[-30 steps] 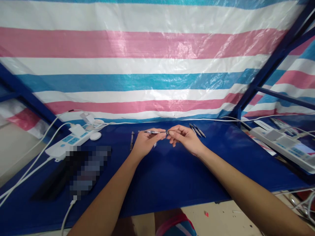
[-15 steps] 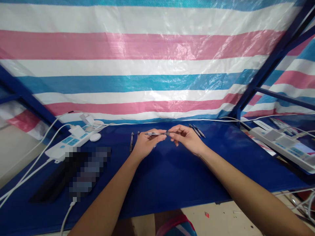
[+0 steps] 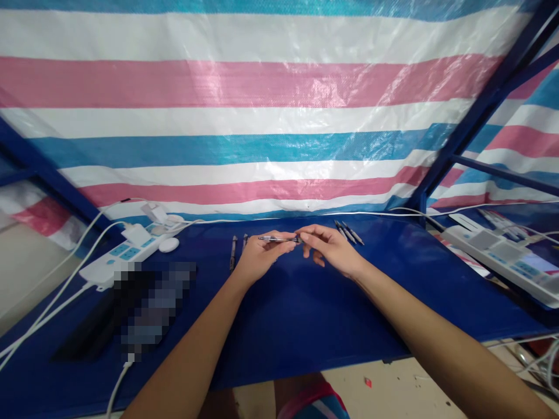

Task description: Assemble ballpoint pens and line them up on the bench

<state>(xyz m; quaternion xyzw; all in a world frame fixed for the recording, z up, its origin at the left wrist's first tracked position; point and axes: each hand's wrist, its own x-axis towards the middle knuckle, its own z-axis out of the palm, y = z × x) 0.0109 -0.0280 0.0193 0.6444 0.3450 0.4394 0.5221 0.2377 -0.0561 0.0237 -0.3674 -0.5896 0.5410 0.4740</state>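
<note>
Head view: a pen (image 3: 276, 238) is held level above the far edge of the blue table (image 3: 305, 302), its barrel pinched in the left hand (image 3: 257, 256) while its tip end, at 3 o'clock, is nipped by the fingertips of the right hand (image 3: 329, 247). An assembly step at the tip appears to be in hand; a steady barrel and a fine twist or push seem called for next. Loose pens (image 3: 349, 231) lie at 1 o'clock, two more (image 3: 236, 251) at 10 o'clock, beside a power strip (image 3: 122, 256).
</note>
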